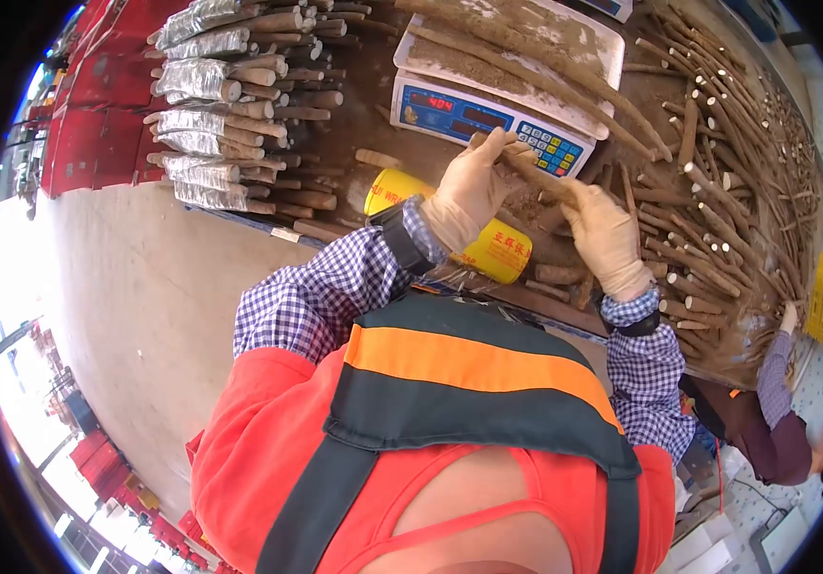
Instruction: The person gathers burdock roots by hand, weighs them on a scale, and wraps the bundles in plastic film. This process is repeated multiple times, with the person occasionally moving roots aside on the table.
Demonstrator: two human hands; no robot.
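A long brown root (pixel 532 175) stretches between my hands, in front of the scale. My left hand (pixel 469 191), in a pale glove, is closed around its left end. My right hand (pixel 605 234), gloved too, grips its other end. Just beyond is a digital scale (pixel 488 122) with red digits lit. Its white tray (pixel 612 48) carries several long roots (pixel 536 72) and loose soil. A yellow wrap roll (pixel 498 251) lies under and beside my left hand, partly hidden by it.
Bundles of roots in shiny wrap (pixel 206 129) are stacked at the left. Loose roots (pixel 708 210) pile up at the right. Short root pieces (pixel 557 275) lie by the near edge. Red crates (pixel 100 143) stand far left. Another person (pixel 766 430) reaches to the table at right.
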